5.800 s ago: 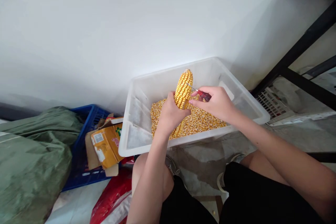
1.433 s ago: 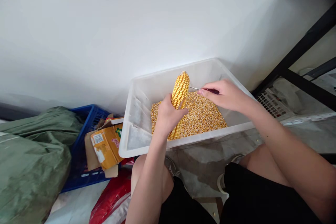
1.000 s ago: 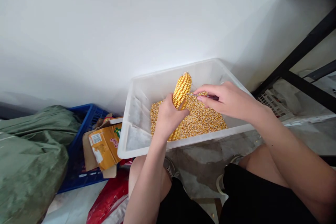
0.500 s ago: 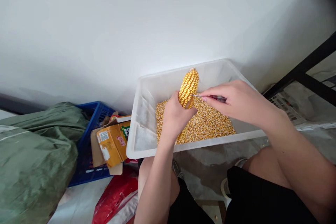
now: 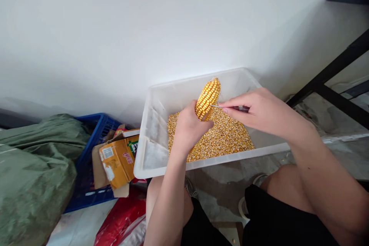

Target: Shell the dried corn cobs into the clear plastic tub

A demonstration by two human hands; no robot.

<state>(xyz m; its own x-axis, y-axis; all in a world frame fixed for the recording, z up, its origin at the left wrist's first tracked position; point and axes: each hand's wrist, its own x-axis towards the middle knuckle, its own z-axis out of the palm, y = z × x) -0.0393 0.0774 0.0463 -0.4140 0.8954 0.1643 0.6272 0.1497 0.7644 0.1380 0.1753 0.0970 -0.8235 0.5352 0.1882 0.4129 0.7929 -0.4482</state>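
Note:
An ear of corn (image 5: 208,98), yellow and full of kernels, is gripped near its lower end by my left hand (image 5: 190,125). It tilts slightly to the right above a translucent white plastic bin (image 5: 157,171). My right hand (image 5: 256,111) pinches the dark handle of a thin metal pick-like tool (image 5: 240,108); the rest of the handle is hidden in the palm. The tool's slim tip meets the right side of the ear, among the kernels. Loose corn kernels (image 5: 227,138) cover the floor of the bin beneath both hands.
Left of the bin, a blue plastic crate (image 5: 86,161) holds a torn orange cardboard box (image 5: 118,161). Green fabric (image 5: 34,173) lies over the crate's left side. A red bag (image 5: 121,217) is on the floor. A black metal frame (image 5: 331,69) stands at right, a white wall (image 5: 144,27) behind.
The ear now leans a little more to the right. Both hands keep their hold, and the tool tip stays at the ear. The whole view has shifted slightly.

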